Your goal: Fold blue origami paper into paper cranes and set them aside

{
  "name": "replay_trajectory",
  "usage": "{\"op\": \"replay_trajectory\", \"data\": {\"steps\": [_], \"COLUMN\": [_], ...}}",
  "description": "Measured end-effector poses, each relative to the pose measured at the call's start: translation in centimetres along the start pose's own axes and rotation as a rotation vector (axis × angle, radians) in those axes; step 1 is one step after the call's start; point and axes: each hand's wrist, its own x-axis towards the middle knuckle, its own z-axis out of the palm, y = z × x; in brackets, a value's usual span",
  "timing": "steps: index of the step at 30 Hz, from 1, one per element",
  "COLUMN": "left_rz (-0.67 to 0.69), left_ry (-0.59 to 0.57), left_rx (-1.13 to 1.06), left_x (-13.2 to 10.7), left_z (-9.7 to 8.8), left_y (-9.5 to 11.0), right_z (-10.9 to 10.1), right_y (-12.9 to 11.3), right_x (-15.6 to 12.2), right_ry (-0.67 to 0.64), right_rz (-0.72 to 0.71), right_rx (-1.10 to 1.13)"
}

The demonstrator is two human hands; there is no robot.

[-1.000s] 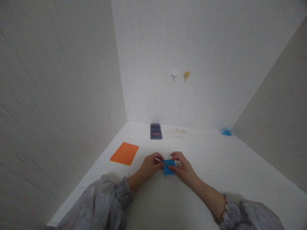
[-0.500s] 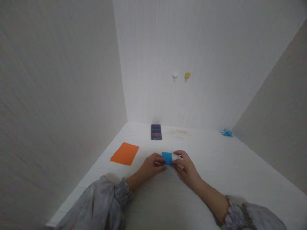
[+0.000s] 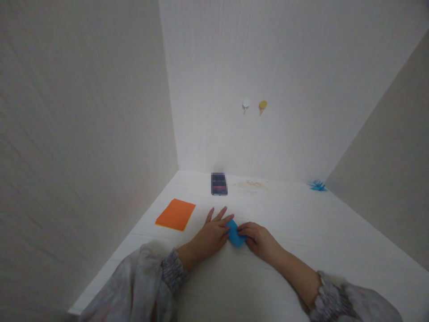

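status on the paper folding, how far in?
Done: a folded blue figure sits at the far right corner of the table, and the blue paper is already folded down small. In hand: the left hand lies flat, fingers spread, pressing its left side; the right hand grips its right edge. Left: the shape looks unfinished, and the orange sheet lies flat, untouched.

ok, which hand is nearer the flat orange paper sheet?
Left. The left hand lies just right of the flat orange paper sheet, apart from it; the right hand is farther right, across the small blue folded paper both hands touch.
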Motion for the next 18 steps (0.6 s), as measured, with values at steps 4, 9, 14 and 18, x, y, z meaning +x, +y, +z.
{"op": "replay_trajectory", "data": {"steps": [4,9,14,18], "left_rz": [-0.025,-0.078,-0.090,-0.074], "left_ry": [-0.037,-0.046,-0.081,-0.140], "left_rx": [-0.067,0.012,0.086,0.070], "left_x": [-0.2,-0.4,-0.6,-0.7], "left_z": [0.1,0.3,0.3,0.2], "left_y": [0.0,0.3,0.7,0.8], "right_z": [0.0,-0.5,-1.9,-2.8], "right_y": [0.3,0.2,-0.8,-1.1], "right_x": [-0.2,-0.3,-0.4,-0.6], "right_ry": [0.012,0.033,-0.026,-0.138], "right_rz": [-0.045,-0.088,-0.189,-0.195], "right_rx": [-0.047,-0.066,-0.053,-0.059]}}
